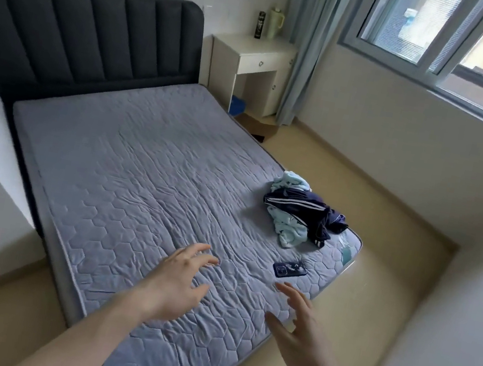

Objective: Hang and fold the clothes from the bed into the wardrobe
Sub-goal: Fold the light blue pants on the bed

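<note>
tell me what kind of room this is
Most likely a bedroom: a bed with a padded dark headboard, a white bedside table by the curtained window, and a clothes pile on the mattress.

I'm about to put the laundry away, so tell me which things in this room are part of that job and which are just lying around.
Part of the job:
- navy striped garment
- light blue garment
- bed they lie on
- left hand and right hand, both open and empty

Just lying about:
- phone on the bed
- nightstand
- black can
- pale green jug
- blue bin
</note>
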